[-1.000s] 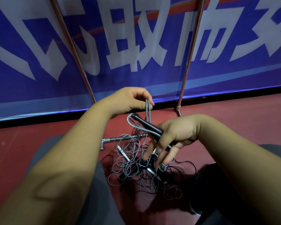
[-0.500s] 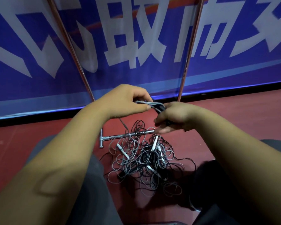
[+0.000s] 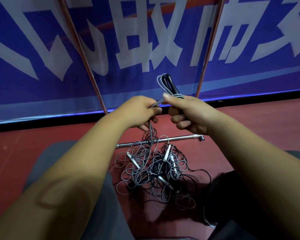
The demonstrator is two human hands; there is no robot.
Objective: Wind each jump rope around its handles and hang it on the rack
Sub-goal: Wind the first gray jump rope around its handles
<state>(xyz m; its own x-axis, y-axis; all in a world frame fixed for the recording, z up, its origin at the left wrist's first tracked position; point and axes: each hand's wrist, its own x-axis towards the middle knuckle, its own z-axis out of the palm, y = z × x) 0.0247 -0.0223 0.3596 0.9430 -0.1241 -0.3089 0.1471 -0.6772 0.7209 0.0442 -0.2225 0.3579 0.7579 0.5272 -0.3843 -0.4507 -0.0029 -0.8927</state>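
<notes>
My right hand (image 3: 189, 115) is clenched round the pair of black handles (image 3: 171, 84), thumb pressing a turn of grey cord (image 3: 160, 84) flat against them. It sits higher above the pile (image 3: 154, 174) of loose ropes than it did a second ago, when the handles lay slanted low over that tangle. Now they stand nearly upright, tips pointing away from the pile, with a loop of the cord doubled over their top end. My left hand (image 3: 139, 111), just beside the right and also above the pile, pinches the running length of the same cord. From its fingers the strand drops straight down into the pile, so I judge most of this rope is still unwound and caught among the others. The change tells me one more turn has gone on: the winding is under way but far from done. Pulling more cord up may drag neighbouring loops, and the white handles (image 3: 167, 152) lying in the pile, along with it, so I expect to need slow draws and a shake to free it. The rack (image 3: 208, 49) rises beyond the pile, its base bar (image 3: 163, 140) lying at the pile's far edge. Its hanging rail is out of view, and nothing I can see hangs on it yet.
</notes>
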